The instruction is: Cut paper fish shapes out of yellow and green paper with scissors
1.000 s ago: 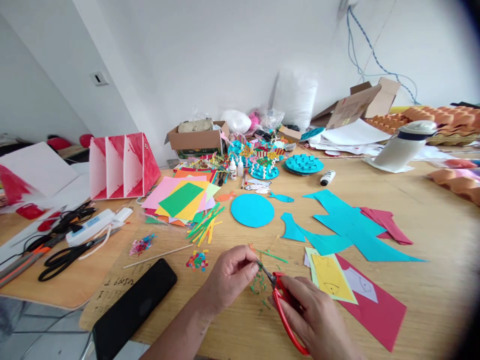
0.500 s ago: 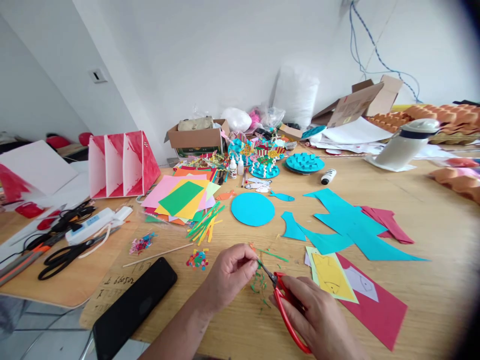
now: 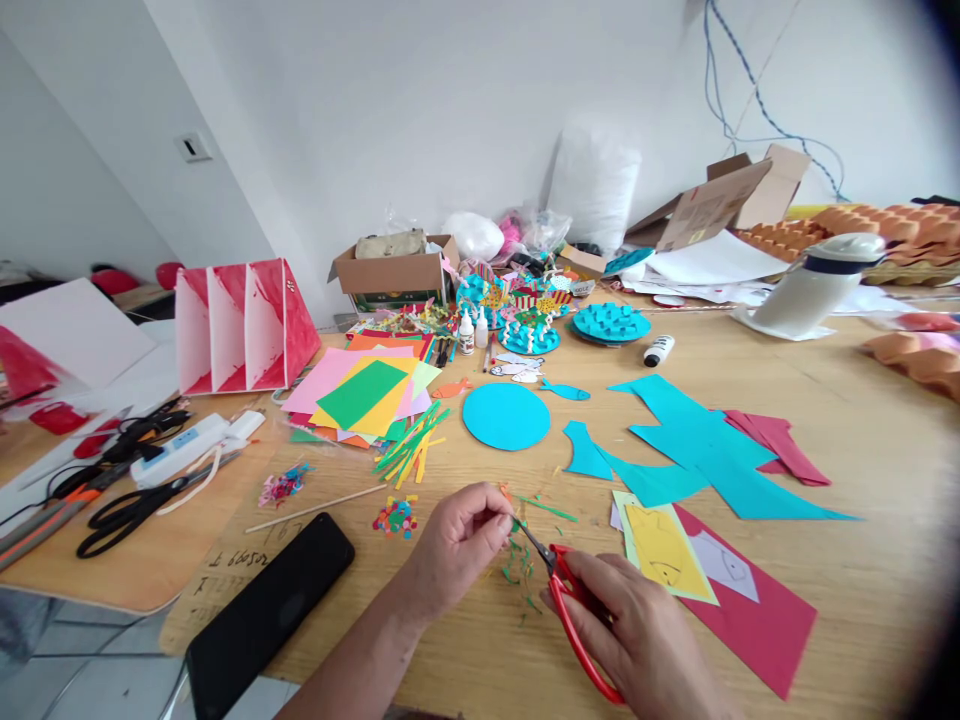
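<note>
"Hardly anything has moved since the earlier picture, has it?"

"No. The head view has drifted slightly, and both hands keep nearly the same pose."

"How does each grip stand?"

"Left hand [image 3: 466, 545]: thumb and finger pinched together, what's between them too small to tell. Right hand [image 3: 641, 625]: wrapped round the red handles of the scissors [image 3: 571, 635], blades close together."

"Where are the scissors?"

"Between the hands, above the bench [image 3: 450, 665], tips right at the left fingertips, near some green clippings [image 3: 512, 574]."

"How would you do this step well?"

"It looks like fine snipping. I'd hold the pinch steady, use just the tips, make short strokes and mind the left fingertips. Working over the clippings should keep the bits together."

"Any containers?"

"At the back, a box [image 3: 397, 272] with a khaki bundle [image 3: 390, 246] in its top. Farther right, a tilted carton [image 3: 716, 207], its inside hidden. On the left, a red-and-white rack [image 3: 300, 325] with three compartments. Two small bottles [image 3: 467, 336] stand near the box; I can't tell what's in them."
</note>
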Available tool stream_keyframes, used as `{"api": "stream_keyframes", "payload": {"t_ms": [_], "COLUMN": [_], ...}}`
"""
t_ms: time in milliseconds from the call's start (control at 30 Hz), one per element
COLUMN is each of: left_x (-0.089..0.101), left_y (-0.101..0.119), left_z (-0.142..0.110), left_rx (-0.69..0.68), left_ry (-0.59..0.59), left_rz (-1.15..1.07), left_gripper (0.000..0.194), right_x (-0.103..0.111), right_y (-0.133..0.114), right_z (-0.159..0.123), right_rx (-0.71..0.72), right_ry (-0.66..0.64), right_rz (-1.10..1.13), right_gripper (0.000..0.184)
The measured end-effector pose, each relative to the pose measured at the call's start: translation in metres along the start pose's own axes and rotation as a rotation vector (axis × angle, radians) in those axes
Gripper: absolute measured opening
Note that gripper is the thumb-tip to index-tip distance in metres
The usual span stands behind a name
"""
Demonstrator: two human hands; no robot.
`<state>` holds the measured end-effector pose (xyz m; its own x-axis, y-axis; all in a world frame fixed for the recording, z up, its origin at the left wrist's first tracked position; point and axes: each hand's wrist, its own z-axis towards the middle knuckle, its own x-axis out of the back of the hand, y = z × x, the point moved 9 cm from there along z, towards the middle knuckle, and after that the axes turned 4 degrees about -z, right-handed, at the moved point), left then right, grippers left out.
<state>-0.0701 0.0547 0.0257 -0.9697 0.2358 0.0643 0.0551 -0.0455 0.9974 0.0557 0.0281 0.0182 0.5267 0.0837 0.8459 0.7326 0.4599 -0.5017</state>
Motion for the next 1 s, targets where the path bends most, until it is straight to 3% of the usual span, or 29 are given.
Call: {"api": "stream_keyframes", "payload": {"t_ms": [300,567,700,767,1000], "left_x": [0.002,0.003,-0.003,-0.007,-0.015], "left_y": [0.0,-0.008,-0.008,-0.006,0.006], "left_z": [0.001,0.001,-0.001,-0.002,-0.002], "left_rx": [0.023,0.08,0.057,0.043,-0.016], "left_ry": [0.031,0.04,0.018,0.002,0.0], "left_rz": [-0.032,0.025,0.1,0.144,0.318], "left_gripper": [0.02,0.009,0.005,0.005,0.013], "right_x": [0.0,-0.011,-0.004,0.002,0.009], "right_y": [0.001,0.013,0.022,0.025,0.007], "right_z": [0.001,0.0,0.007,0.011,0.028], "right_rx": [-0.013,-0.179,-0.29,-0.316,-0.214], "right_ry": [0.033,-0.149,0.017,0.13,0.142], "right_rz": [0.03,0.31,0.524,0.595,0.423], "right_gripper": [0.029,0.03,0.015,0.017,0.008]}}
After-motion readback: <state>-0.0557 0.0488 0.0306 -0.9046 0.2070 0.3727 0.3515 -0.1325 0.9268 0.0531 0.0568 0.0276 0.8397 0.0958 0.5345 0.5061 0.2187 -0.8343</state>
